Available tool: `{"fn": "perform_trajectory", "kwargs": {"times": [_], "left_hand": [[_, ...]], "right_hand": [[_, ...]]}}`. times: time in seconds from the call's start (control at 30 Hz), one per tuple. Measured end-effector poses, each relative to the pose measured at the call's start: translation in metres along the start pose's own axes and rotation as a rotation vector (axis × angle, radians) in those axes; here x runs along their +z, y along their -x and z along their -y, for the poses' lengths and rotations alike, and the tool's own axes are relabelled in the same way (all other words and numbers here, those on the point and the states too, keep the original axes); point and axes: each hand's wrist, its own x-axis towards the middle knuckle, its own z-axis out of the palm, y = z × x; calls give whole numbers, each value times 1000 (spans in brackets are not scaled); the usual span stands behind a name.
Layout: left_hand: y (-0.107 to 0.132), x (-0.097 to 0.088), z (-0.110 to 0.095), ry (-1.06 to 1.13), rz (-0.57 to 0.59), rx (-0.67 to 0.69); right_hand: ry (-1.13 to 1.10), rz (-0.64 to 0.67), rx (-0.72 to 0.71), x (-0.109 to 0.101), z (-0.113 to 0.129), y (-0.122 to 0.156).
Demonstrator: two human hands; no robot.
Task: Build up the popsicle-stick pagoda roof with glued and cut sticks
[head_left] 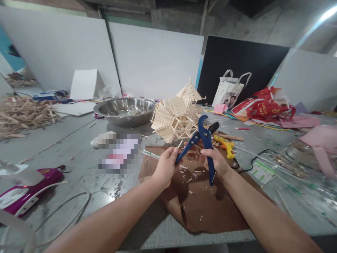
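My right hand (217, 161) is closed round one handle of a blue ratchet-style pipe cutter (206, 137), held with its hooked jaw upward and its handles spread. My left hand (167, 165) pinches a short thin wooden stick (180, 143) whose tip points up. The cutter's other handle reaches to my left fingertips; whether they grip it I cannot tell. Below both hands lies a brown sheet (210, 211) strewn with small cut stick pieces (191, 192). Just behind the cutter stands a model built of thin wooden sticks (168, 117), partly hidden by it.
A steel basin (126, 119) stands behind on the left, and a heap of wooden sticks (23, 112) lies far left. A yellow glue gun (226, 146) is right of the cutter. A purple power strip (39, 186) with cables sits front left, a glass jar (296, 158) at right.
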Motion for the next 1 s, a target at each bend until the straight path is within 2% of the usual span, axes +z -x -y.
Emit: {"fn": "perform_trajectory", "kwargs": {"times": [0.13, 0.23, 0.3, 0.37, 0.5, 0.63, 0.77, 1.0], "left_hand": [[4, 2, 1, -38, 21, 22], [2, 1, 1, -105, 18, 108], [-1, -2, 0, -164, 9, 208], [-4, -6, -3, -226, -14, 277], [-6, -13, -10, -246, -11, 272], [-2, -14, -16, -293, 2, 285], [-2, -15, -18, -333, 14, 299], [-4, -18, -20, -387, 46, 360]], "right_hand": [[13, 104, -35, 7, 0, 7], [116, 110, -57, 10, -4, 11], [222, 60, -97, 9, -6, 11], [383, -44, -170, 4, -5, 10], [869, -222, -345, -10, -5, 2], [1140, -271, -361, -19, -11, -6], [1201, -233, -287, -21, -18, -10], [1173, -127, -236, -18, -17, -8]]}}
